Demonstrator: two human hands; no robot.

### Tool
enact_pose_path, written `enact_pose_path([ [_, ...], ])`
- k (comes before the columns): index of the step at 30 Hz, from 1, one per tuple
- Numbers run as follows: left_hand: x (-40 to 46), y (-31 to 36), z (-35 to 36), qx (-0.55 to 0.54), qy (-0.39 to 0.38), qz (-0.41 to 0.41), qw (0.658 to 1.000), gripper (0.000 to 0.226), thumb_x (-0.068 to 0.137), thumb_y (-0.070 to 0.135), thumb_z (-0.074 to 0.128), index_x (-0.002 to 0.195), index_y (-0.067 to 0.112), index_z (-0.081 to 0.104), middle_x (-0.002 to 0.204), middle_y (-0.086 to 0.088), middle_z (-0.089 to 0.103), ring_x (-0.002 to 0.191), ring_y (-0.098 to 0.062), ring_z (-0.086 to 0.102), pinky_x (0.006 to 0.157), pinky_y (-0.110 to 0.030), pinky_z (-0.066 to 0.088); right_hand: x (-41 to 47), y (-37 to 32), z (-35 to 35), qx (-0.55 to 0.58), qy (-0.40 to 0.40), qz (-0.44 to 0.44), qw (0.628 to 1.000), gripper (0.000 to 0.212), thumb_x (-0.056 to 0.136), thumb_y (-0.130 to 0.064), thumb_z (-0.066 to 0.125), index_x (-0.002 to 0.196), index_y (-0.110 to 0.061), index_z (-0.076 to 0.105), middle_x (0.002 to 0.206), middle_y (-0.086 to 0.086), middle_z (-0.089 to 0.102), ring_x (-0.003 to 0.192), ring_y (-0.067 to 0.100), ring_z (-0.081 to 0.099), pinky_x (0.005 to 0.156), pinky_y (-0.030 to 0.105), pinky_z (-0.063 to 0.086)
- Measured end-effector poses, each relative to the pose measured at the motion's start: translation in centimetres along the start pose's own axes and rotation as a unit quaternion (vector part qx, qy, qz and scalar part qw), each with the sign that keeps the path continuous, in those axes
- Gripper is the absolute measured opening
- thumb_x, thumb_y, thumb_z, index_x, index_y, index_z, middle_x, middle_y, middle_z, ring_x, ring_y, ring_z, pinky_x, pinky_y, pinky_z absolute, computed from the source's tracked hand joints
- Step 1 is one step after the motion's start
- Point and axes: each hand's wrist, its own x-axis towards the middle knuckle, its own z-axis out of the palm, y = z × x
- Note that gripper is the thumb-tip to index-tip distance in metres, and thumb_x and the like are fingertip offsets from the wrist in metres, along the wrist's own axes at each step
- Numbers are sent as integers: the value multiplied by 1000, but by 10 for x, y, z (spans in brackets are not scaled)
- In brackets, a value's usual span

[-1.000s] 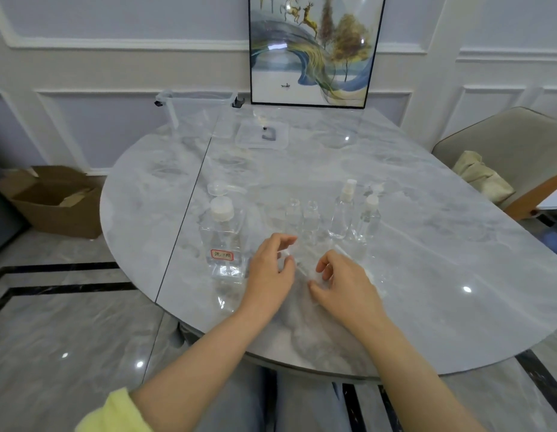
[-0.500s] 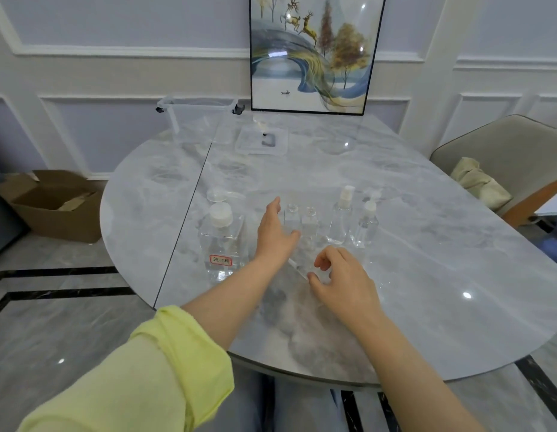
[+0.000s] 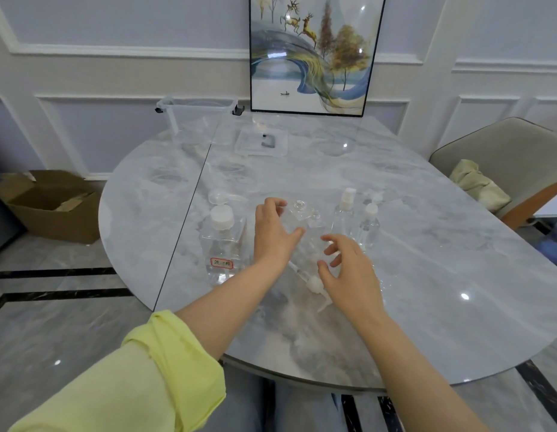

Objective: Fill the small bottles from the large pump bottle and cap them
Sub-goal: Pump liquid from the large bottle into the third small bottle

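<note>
Left hand (image 3: 275, 232) grips an uncapped small bottle (image 3: 297, 218) beside the pump bottle (image 3: 222, 241); keep it upright, right hand (image 3: 348, 272) loosely spread.

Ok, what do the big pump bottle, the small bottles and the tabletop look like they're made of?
Large pump bottle: clear, glossy plastic by the look, since the table shows through it; its collar is opaque white, likely plastic. Small bottles: also clear and shiny, but plastic or glass cannot be told. Table: polished grey marble or a marble-look slab, veined, with sharp light reflections.
</note>
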Motion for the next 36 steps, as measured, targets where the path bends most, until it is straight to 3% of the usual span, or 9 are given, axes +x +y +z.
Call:
enact_pose_path([
  [6,-26,15,-8,-5,16,81,997,57,72,37,88,112,22,50,110,8,48,98,-10,55,80,-23,49,8,-29,-11,270,61,59,959,43,98,-25,68,139,-29,55,109,-12,68,96,-2,67,79,15,53],
  [10,-41,23,-17,7,4,96,995,53,74,43,84,109,29,48,107,17,46,96,-2,53,76,-29,52,13,-34,-12,313,28,90,945,36,90,-26,78,122,-34,64,110,-9,71,102,2,69,86,19,57],
  [13,-50,23,-23,8,8,104,994,54,74,45,85,110,31,48,106,19,45,97,-2,54,75,-26,52,15,-36,-10,333,20,98,938,33,88,-18,80,119,-22,69,109,-1,75,104,10,71,90,22,58],
  [18,-61,11,-44,-1,-33,115,993,67,69,29,92,121,29,50,115,14,47,102,-1,55,82,-15,48,16,-37,-12,348,5,91,933,31,94,-22,74,124,-23,67,112,-3,74,108,8,70,93,24,57],
  [21,-70,16,-63,-16,-28,148,989,53,79,18,85,121,25,55,112,9,55,97,-7,59,81,-19,52,17,-40,-10,378,-16,98,920,28,98,-25,68,126,-24,64,117,1,70,109,12,71,98,35,57],
  [25,-70,36,-94,4,-57,265,963,33,91,9,71,119,21,59,107,8,60,87,-14,62,75,-26,53,15,-49,-7,406,-81,100,905,28,103,-30,58,130,-24,56,128,5,63,108,14,72,91,43,61],
  [29,-40,50,-126,68,21,365,928,21,94,6,64,114,11,63,106,3,63,85,-12,61,75,-19,47,12,-58,0,430,-144,81,888,28,105,-27,51,133,-22,50,132,9,58,112,22,70,80,48,64],
  [32,-10,54,-144,52,76,317,944,19,95,3,58,111,11,62,105,1,66,86,-10,61,76,-19,48,13,-67,5,436,-163,66,883,28,103,-26,56,130,-28,51,126,12,59,110,22,70,73,44,64],
  [36,22,45,-155,11,41,155,987,17,101,8,54,113,18,60,93,4,69,79,-5,64,69,-13,48,16,-75,12,403,-157,39,901,32,101,-19,62,130,-28,53,111,10,61,103,20,71,67,37,63],
])
